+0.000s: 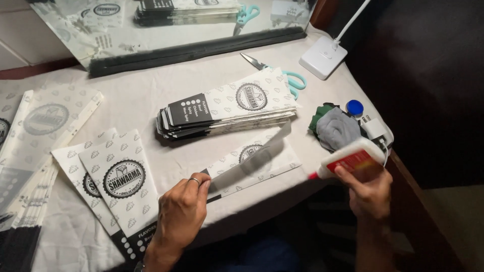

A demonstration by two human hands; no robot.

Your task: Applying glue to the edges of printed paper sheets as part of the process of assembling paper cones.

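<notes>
1. Bare desk (136, 98) lies open between the mirror (151, 30) and the stack of printed paper bags (227, 108).
2. Scissors (282, 75) and lamp base (322, 56) crowd the far right.
3. A cloth bundle (335, 128) blocks the right edge.

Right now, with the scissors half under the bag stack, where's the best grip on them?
Take the scissors by the teal handle loops at their right end, coming from the lamp base side. The loops lie flat and mostly exposed past the stack of printed paper bags, which covers the middle; the blade tips point left, so that end is probably best avoided.
</notes>
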